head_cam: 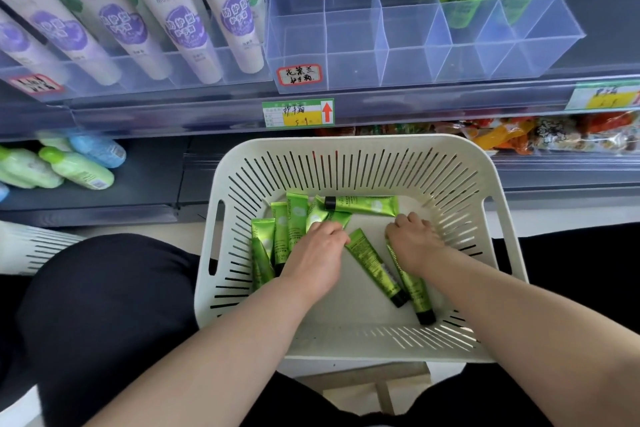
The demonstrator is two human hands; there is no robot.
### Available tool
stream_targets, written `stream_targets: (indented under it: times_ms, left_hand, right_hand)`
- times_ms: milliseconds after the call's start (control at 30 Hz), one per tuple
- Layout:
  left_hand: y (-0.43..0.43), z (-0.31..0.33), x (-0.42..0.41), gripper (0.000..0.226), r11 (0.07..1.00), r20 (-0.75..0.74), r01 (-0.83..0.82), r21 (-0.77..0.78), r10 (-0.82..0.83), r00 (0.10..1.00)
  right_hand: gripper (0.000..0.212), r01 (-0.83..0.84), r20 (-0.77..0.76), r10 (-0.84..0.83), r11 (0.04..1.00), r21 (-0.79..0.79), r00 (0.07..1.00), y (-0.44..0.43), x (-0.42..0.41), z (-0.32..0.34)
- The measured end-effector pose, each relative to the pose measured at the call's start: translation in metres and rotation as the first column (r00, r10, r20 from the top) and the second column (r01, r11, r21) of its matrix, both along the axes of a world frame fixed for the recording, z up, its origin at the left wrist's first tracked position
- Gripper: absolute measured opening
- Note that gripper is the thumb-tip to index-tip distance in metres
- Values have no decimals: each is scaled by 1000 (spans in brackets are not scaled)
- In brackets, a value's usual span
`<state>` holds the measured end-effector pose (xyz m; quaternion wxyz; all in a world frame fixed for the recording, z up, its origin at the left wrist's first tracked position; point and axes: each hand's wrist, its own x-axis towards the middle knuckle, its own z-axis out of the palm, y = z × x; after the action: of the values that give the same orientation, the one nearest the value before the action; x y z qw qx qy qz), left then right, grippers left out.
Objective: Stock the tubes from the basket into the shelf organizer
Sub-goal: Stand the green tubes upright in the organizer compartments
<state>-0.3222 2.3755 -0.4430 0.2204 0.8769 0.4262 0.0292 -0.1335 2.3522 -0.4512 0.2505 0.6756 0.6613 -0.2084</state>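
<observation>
Curling onto the tubes point(374, 263), left hand point(315, 253) fingers point(332, 230) gripped one, right hand point(415, 243) fingers curled, hold unclear; about ten lay loose in the basket point(346, 146), shelf organizer point(353, 55) front cells unfilled, so mostly undone.

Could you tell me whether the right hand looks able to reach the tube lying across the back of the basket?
Probably yes. The right hand is inside the basket, its knuckles right beside the crimped end of that tube, which lies uncovered on top of the others.
</observation>
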Motion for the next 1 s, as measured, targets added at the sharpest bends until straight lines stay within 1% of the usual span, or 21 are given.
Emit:
stream_targets:
  times_ms: [67, 100, 167, 233, 300, 367, 467, 600, 667, 767, 900, 1000]
  left_hand:
    - [-1, -1, 1, 34, 1000, -1, 14, 4, -14, 1000]
    - [-1, -2, 2, 34, 1000, -1, 19, 7, -19, 1000]
    - [-1, -2, 2, 35, 1000, 1, 22, 17, -22, 1000]
    - [1, -1, 2, 34, 1000, -3, 18, 7, -18, 1000]
    - [4, 0, 4, 34, 1000, -28, 3, -29, -4, 1000]
    - [10, 1, 10, 41, 996, -90, -27, -79, 19, 996]
    - [17, 1, 25, 56, 979, -212, -83, -185, 43, 976]
    - [22, -3, 47, 61, 929, -295, -142, -341, 38, 955]
    - [23, -5, 56, 62, 918, -327, -161, -362, 36, 944]
    - [25, -10, 64, 65, 916, -363, -142, -374, -4, 932]
    - [30, -18, 67, 56, 908, -399, -103, -406, -75, 914]
    - [32, -23, 71, 39, 918, -453, -97, -384, -96, 886]
  right_hand:
    - [50, 50, -40, -50, 999, -13, 998, 3, 0, 6]
    - [49, 93, -88, -96, 995, -33, 992, 2, 0, 10]
    - [44, 173, -202, -187, 981, -87, 961, -1, 4, 20]
    - [40, 198, -264, -212, 977, -79, 941, -3, 7, 34]
    - [39, 185, -261, -180, 983, -4, 948, -2, 9, 51]
    - [38, 167, -274, -137, 982, 89, 952, 0, 12, 71]
    - [26, 115, -319, -48, 975, 193, 946, 0, 21, 101]
    - [26, 63, -360, 16, 977, 205, 933, -8, 32, 124]
    - [25, 81, -385, 7, 974, 212, 923, -10, 33, 123]
    - [25, 89, -394, -3, 976, 200, 919, -8, 34, 117]
    - [26, 24, -336, 69, 964, 265, 939, -7, 35, 114]
    - [26, 11, -314, 80, 961, 278, 946, -7, 37, 116]
